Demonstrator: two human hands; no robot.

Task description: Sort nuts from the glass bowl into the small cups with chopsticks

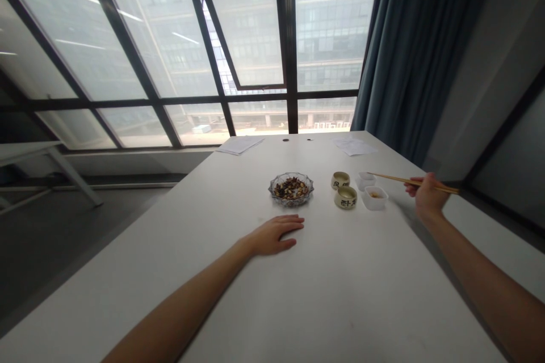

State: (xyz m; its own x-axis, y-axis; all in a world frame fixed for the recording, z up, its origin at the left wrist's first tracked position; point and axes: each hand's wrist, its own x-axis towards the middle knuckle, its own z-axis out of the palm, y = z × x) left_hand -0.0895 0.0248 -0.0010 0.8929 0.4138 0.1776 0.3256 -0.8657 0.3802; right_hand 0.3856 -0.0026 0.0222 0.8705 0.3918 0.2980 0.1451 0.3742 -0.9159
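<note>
My right hand (429, 197) grips a pair of wooden chopsticks (398, 180), whose tips point left over the rear clear plastic container (366, 180). A second plastic container (375, 197) in front of it holds a little brownish food. To the left of these stand two small pale-green cups with dark characters, a rear cup (340, 180) and a front cup (346, 197). A glass bowl (291, 199) of mixed dark and tan pieces, perhaps nuts or dried food, sits further left. Just in front of it my left hand (276, 235) rests flat on the table, fingers spread and holding nothing.
The white table (315, 295) reaches to the windows. Papers lie at its far left (240, 145) and a sheet of paper (355, 146) at its far right. Two small dark items sit near the far edge. A blue curtain (404, 57) hangs at the right.
</note>
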